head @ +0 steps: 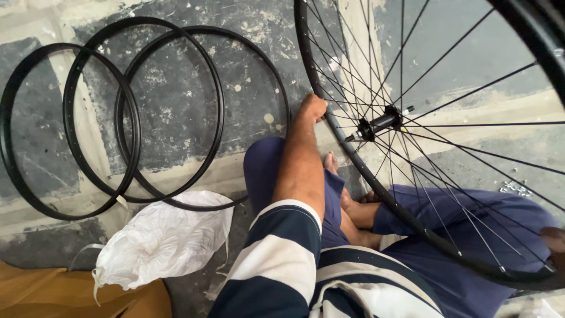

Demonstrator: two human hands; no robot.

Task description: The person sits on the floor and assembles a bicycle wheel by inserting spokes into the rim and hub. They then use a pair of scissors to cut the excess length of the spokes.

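My left hand [312, 108] grips the black rim of a spoked bicycle wheel [329, 118] on its left side. The wheel stands tilted over my crossed legs in blue trousers, its hub [381, 123] just right of my hand, thin spokes fanning out. At the lower right edge of the view my right hand [554, 240] shows only as a blurred patch against the wheel's rim; whether it grips the rim I cannot tell.
Three bare black rims [132, 112] lie overlapping on the stained concrete floor to the left. A crumpled white plastic bag [165, 238] rests below them, beside brown cardboard [65, 294] at the bottom left corner.
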